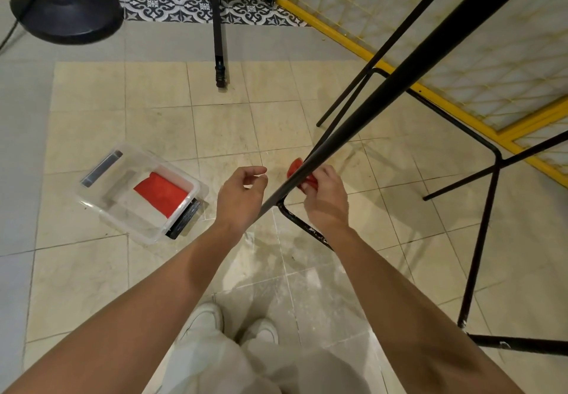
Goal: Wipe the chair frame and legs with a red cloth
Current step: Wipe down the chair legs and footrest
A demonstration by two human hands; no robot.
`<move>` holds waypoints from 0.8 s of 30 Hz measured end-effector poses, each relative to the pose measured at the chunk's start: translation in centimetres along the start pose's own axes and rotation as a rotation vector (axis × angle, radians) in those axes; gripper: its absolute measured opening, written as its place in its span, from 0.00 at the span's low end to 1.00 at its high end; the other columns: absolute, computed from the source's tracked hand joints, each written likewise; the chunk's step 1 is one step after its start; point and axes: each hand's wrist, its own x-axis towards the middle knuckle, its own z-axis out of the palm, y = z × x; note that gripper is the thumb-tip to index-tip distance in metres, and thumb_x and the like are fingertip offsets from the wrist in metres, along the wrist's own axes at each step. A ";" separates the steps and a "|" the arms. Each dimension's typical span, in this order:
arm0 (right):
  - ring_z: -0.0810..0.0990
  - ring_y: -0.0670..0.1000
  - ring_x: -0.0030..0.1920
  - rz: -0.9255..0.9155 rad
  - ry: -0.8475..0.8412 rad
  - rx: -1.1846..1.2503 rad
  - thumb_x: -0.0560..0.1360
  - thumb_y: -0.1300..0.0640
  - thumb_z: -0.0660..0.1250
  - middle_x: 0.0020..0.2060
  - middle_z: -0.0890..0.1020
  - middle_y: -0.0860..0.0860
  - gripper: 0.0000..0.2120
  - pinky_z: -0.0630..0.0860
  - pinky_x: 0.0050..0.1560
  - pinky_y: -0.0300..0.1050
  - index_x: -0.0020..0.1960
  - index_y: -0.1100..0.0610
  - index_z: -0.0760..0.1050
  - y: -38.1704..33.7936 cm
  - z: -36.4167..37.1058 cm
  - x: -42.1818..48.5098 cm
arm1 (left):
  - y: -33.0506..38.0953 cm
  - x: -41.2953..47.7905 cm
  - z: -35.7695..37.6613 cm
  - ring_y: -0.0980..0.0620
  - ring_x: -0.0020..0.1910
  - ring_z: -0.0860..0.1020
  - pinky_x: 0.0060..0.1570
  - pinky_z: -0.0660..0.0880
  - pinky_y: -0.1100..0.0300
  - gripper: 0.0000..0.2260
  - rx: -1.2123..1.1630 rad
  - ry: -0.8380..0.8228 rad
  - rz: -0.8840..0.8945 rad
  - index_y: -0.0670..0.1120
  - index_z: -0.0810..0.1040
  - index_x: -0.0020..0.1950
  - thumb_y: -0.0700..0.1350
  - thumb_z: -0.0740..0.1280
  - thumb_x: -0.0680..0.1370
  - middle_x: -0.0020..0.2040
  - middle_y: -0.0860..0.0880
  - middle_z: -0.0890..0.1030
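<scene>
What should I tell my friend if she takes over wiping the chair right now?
Left hand: loosely curled, holding nothing, beside the near chair leg.
Right hand: grips the red cloth, bunched against that leg low down.
A spare red cloth lies in the clear box on the floor.
Done: cannot tell how much is wiped.
Left: likely the other legs.

Single view, head-worn, wide-angle. Faces forward and steeply down over both forearms to the tiled floor [159, 123]. Left hand [241, 192] and right hand [325, 194] sit mid-frame, close to the lens. Wearer's shoes [206, 320] low centre; black chair frame [384, 86] crosses the right side.
</scene>
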 end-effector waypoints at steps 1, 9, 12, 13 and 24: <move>0.73 0.47 0.56 0.066 0.033 0.029 0.76 0.60 0.65 0.55 0.74 0.44 0.14 0.72 0.56 0.42 0.61 0.51 0.75 0.2 -0.2 0.6 | -0.1 0.0 0.0 0.58 0.50 0.73 0.43 0.67 0.68 0.08 0.003 -0.005 -0.002 0.52 0.77 0.56 0.46 0.62 0.79 0.50 0.55 0.77; 0.74 0.44 0.53 0.071 -0.015 0.118 0.77 0.58 0.65 0.54 0.75 0.46 0.16 0.69 0.60 0.38 0.64 0.54 0.74 1.5 -0.2 0.1 | 0.2 0.7 0.5 0.61 0.45 0.73 0.42 0.66 0.70 0.07 -0.009 -0.016 -0.027 0.53 0.77 0.54 0.45 0.63 0.78 0.47 0.56 0.76; 0.75 0.44 0.53 -0.016 -0.101 0.109 0.76 0.60 0.66 0.53 0.75 0.41 0.15 0.70 0.58 0.36 0.62 0.51 0.76 1.7 -0.1 -1.5 | 0.5 0.9 0.8 0.60 0.46 0.73 0.43 0.67 0.68 0.07 -0.017 -0.016 -0.022 0.53 0.77 0.54 0.45 0.63 0.78 0.46 0.56 0.76; 0.76 0.44 0.53 -0.041 -0.121 0.124 0.75 0.60 0.67 0.52 0.75 0.40 0.15 0.72 0.59 0.37 0.61 0.51 0.76 1.8 -0.1 -1.9 | 0.5 0.9 0.9 0.60 0.46 0.73 0.43 0.67 0.68 0.07 -0.014 -0.017 -0.020 0.53 0.77 0.54 0.45 0.63 0.78 0.46 0.57 0.76; 0.73 0.46 0.52 0.046 0.035 0.111 0.78 0.53 0.64 0.50 0.72 0.45 0.16 0.74 0.59 0.43 0.65 0.50 0.75 -1.2 -0.6 0.3 | 0.1 0.5 0.8 0.58 0.48 0.73 0.50 0.66 0.64 0.08 -0.004 0.030 -0.047 0.53 0.77 0.54 0.44 0.63 0.78 0.44 0.59 0.75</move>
